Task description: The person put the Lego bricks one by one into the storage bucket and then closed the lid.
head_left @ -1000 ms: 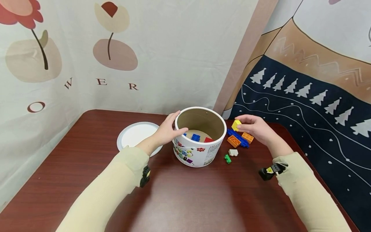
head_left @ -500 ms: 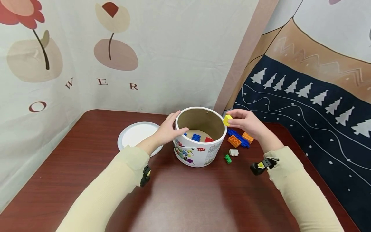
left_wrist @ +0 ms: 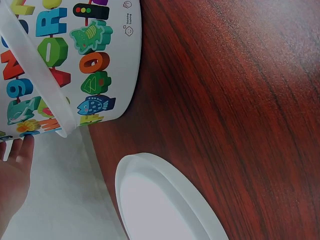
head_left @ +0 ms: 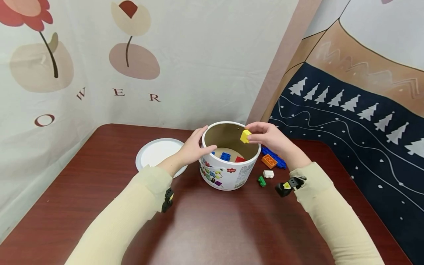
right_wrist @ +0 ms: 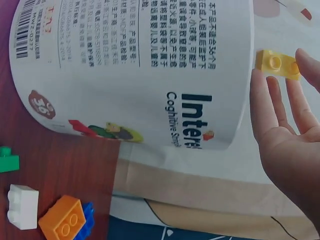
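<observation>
The head view looks forward and down from above the table [head_left: 212, 228]. Both wrist views see the tub [head_left: 228, 180] sideways, up close; I can't quite tell the left one's slant. Head and right share the yellow block [head_left: 245, 136].

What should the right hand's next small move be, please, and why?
I'd probably lower the yellow block into the bucket and release it: the right hand pinches it at the open top, and a blue block and a red block lie inside.

Bright, even light, soft shadows; tabletop [head_left: 212, 221] glare
</observation>
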A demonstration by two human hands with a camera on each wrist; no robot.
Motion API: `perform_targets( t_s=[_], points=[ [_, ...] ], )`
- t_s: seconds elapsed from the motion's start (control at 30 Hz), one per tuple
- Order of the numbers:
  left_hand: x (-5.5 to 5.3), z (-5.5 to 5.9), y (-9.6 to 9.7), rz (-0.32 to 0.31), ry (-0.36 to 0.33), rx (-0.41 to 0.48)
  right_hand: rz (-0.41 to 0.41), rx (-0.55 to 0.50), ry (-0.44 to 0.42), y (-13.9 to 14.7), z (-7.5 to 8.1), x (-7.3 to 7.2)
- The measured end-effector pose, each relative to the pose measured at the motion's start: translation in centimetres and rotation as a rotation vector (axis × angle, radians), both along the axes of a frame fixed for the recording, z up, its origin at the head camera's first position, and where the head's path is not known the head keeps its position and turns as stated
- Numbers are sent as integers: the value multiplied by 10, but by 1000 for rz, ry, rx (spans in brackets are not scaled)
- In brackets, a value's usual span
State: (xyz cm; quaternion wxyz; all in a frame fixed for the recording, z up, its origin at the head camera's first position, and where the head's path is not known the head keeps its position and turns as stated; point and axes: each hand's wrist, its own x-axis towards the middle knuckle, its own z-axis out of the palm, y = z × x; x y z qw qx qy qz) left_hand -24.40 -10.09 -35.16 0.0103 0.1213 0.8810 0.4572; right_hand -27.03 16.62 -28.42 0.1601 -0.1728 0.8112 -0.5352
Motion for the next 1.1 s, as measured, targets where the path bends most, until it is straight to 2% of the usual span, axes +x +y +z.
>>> perform_targets(
  t_s=[0.17, 0.33, 0.53, 0.7, 0.83, 0.97, 1.1],
  points=[
    [1, 1, 1, 2, -1, 3, 5, -36, 4, 1, 2, 1],
    [1, 2, 2, -4, -4, 5, -7, -108, 3, 16, 3, 4],
    [2, 3, 3, 2, -12, 7, -48, -142, -22, 40, -6, 7],
    [3, 2, 1, 1, -12, 7, -86, -79, -25, 60, -24, 10],
    [3, 2, 1, 3, -16, 11, -105, -30, -40, 76, -49, 11],
    [2, 2, 1, 2, -13, 10, -140, -2, -101, 91, -74, 11],
    [2, 2, 1, 0, -13, 13, -176, 30, -165, 101, -92, 12]
  ],
)
